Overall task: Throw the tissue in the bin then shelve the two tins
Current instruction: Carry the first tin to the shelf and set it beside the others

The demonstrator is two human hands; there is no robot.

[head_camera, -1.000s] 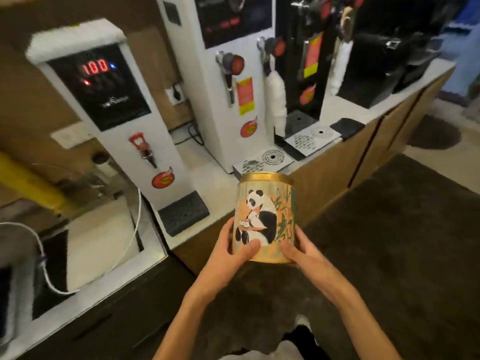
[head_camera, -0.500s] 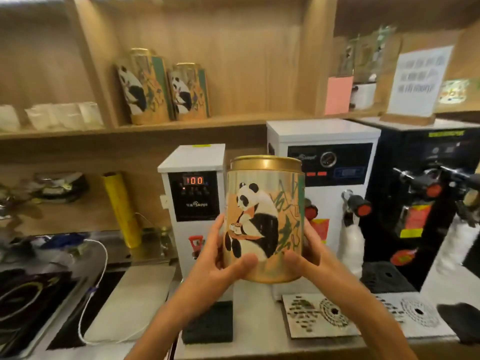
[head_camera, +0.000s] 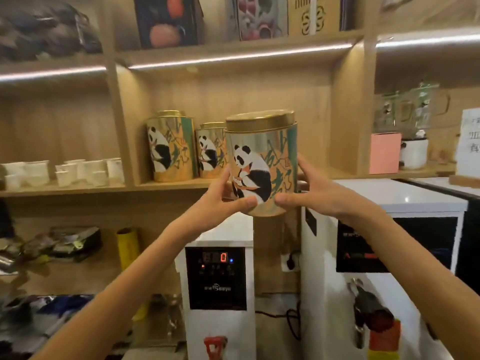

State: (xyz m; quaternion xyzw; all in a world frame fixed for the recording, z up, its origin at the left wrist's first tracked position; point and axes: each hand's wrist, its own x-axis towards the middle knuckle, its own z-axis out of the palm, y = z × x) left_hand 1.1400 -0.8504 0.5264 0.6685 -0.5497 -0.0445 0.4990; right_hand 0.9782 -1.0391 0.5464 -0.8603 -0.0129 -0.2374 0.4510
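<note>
The shelf (head_camera: 176, 184) already carries 2 tins (head_camera: 170, 146) at its left. The third tin (head_camera: 261, 165), clamped between left hand (head_camera: 220, 201) and right hand (head_camera: 309, 193), hangs at its edge; set down carelessly, it could clip them or tip off.

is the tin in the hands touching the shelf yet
Apart. The head view shows the held tin raised in front of the shelf, its base hanging below the board's edge, gripped by the left hand and right hand.
</note>
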